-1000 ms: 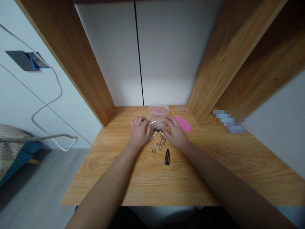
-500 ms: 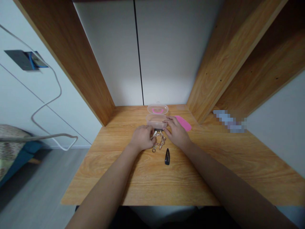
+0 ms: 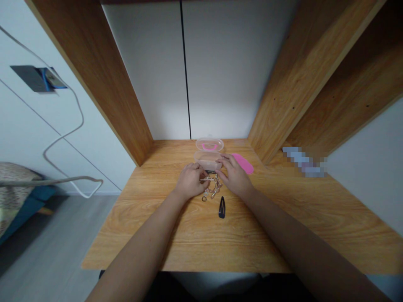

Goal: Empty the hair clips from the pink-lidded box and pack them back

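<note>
My left hand [image 3: 190,182] is closed in a pinch on a slim silvery hair clip [image 3: 206,179]. Fingers of my right hand [image 3: 235,175] hold the right end of a small clear plastic box [image 3: 206,162], whose lid [image 3: 201,145] with a pink handle is folded back behind it. In front of the box, between my hands, lies a gold-coloured chain [image 3: 216,189] with links. A small dark ring [image 3: 204,199] sits beside it. Closer to me is a black snap hair clip [image 3: 222,208]. Another dark item [image 3: 210,171], partly hidden, lies against the box's front.
A flat pink oval piece [image 3: 244,163] lies right of the box on the wooden desk [image 3: 189,243]. Wooden side panels rise left and right, with a white panel behind. A white cable [image 3: 81,113] hangs at the left, and a blurred pale item [image 3: 302,161] lies at the right.
The silvery clip in my left hand has turned from slanting to nearly level. My right hand stays at the box. The whole view has shifted slightly.
</note>
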`<control>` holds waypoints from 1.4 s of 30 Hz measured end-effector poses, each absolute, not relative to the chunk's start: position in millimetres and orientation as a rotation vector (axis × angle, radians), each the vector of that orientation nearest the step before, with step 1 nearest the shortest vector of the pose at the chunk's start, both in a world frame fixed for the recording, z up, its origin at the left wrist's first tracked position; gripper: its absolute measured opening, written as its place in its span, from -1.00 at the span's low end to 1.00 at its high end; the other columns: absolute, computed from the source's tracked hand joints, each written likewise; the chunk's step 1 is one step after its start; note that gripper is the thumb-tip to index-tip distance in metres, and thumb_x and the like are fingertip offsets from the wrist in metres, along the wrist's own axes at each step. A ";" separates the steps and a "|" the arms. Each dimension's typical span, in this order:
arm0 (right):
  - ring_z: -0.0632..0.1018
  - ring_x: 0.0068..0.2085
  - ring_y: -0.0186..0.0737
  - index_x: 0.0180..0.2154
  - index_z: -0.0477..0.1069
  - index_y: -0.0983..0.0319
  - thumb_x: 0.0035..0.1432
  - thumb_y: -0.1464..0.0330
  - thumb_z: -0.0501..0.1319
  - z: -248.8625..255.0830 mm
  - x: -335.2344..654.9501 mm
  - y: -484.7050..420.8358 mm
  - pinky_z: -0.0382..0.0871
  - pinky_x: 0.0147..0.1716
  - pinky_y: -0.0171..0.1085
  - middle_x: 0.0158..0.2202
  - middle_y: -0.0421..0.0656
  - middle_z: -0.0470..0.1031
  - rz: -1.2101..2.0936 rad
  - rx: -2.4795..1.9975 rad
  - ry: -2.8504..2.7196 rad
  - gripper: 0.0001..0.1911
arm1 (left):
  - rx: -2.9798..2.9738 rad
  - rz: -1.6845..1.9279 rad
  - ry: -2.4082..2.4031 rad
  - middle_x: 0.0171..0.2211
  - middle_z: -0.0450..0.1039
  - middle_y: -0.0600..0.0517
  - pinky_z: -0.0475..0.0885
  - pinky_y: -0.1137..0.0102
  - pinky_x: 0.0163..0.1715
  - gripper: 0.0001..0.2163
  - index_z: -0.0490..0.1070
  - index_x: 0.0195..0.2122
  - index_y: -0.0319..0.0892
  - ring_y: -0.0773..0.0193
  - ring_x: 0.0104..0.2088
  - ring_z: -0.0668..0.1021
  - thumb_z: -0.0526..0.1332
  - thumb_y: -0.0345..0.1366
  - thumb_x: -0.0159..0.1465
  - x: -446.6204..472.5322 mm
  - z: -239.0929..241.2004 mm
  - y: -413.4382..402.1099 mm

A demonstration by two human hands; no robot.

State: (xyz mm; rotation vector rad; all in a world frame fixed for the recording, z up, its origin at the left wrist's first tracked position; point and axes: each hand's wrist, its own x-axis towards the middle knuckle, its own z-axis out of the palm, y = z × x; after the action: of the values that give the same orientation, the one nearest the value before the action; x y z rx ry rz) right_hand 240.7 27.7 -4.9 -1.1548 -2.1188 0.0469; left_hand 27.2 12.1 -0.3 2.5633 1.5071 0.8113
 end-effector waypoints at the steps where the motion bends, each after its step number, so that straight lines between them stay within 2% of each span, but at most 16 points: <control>1: 0.41 0.22 0.02 0.07 0.35 0.16 0.26 0.39 0.21 -5.4 240.8 28.0 0.35 0.23 0.03 0.19 0.00 0.30 0.052 -1.156 -2.118 -0.66 | 2.554 0.811 1.498 -0.30 0.55 -0.02 0.42 0.22 -0.13 -0.88 0.56 -0.30 -0.12 0.10 -0.22 0.53 0.34 -0.23 0.15 27.5 -0.4 12.2; 6: 0.39 0.23 0.03 0.07 0.35 0.16 0.25 0.38 0.22 -6.8 241.6 28.9 0.34 0.24 0.04 0.17 0.02 0.31 0.061 -1.144 -2.109 -0.66 | 2.521 0.823 1.403 -0.36 0.59 0.06 0.39 0.23 -0.14 -0.94 0.55 -0.33 -0.07 0.13 -0.25 0.55 0.35 -0.29 0.15 28.5 -0.1 12.1; 16: 0.40 0.23 0.00 0.07 0.36 0.15 0.26 0.42 0.18 -6.8 241.1 29.0 0.36 0.22 0.03 0.19 -0.01 0.29 0.103 -1.158 -2.091 -0.66 | 2.551 0.962 1.236 -0.30 0.58 0.05 0.41 0.27 -0.14 -0.88 0.47 -0.28 -0.11 0.17 -0.22 0.57 0.34 -0.35 0.15 29.7 1.2 9.9; 21: 0.39 0.25 -0.01 0.06 0.37 0.13 0.25 0.42 0.19 -10.0 242.3 31.2 0.34 0.23 0.01 0.21 -0.01 0.25 0.119 -1.149 -2.064 -0.66 | 2.490 1.097 1.287 -0.27 0.59 0.03 0.45 0.28 -0.18 -0.90 0.45 -0.22 -0.10 0.18 -0.26 0.58 0.29 -0.29 0.24 29.3 0.3 8.2; 26: 0.37 0.26 0.00 0.08 0.36 0.09 0.25 0.38 0.19 -14.5 243.8 33.5 0.33 0.24 0.06 0.22 -0.03 0.24 0.174 -1.156 -2.042 -0.65 | 2.400 1.320 1.313 -0.24 0.57 -0.01 0.49 0.30 -0.15 -0.93 0.42 -0.20 -0.11 0.20 -0.20 0.59 0.21 -0.34 0.30 27.1 2.0 7.9; 32: 0.36 0.27 0.00 0.08 0.35 0.10 0.26 0.36 0.21 -13.8 243.8 33.1 0.29 0.27 0.05 0.22 -0.02 0.24 0.198 -1.134 -2.062 -0.65 | 2.292 1.564 1.418 -0.23 0.58 -0.02 0.47 0.26 -0.08 -0.93 0.42 -0.21 -0.13 0.19 -0.16 0.59 0.24 -0.35 0.29 23.3 1.4 12.1; 38: 0.37 0.26 -0.02 0.05 0.39 0.12 0.26 0.39 0.21 -11.9 241.4 30.8 0.31 0.26 0.05 0.20 -0.03 0.28 0.222 -1.062 -2.098 -0.68 | 2.190 1.784 1.486 -0.25 0.55 -0.01 0.46 0.28 -0.11 -0.94 0.41 -0.20 -0.14 0.21 -0.20 0.57 0.24 -0.34 0.31 20.9 2.0 13.0; 42: 0.39 0.25 -0.01 0.05 0.40 0.12 0.28 0.34 0.20 -10.8 239.6 27.4 0.33 0.25 0.08 0.21 -0.02 0.28 0.241 -1.059 -2.121 -0.70 | 2.235 1.776 1.529 -0.25 0.54 -0.02 0.43 0.25 -0.09 -0.93 0.41 -0.19 -0.13 0.19 -0.18 0.56 0.24 -0.35 0.31 20.2 2.8 12.6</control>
State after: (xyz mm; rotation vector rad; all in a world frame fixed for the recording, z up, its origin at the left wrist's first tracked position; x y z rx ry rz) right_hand 239.6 27.4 -10.8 -1.0590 -2.1211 0.2411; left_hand 20.2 12.6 2.8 2.2349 1.5291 1.7755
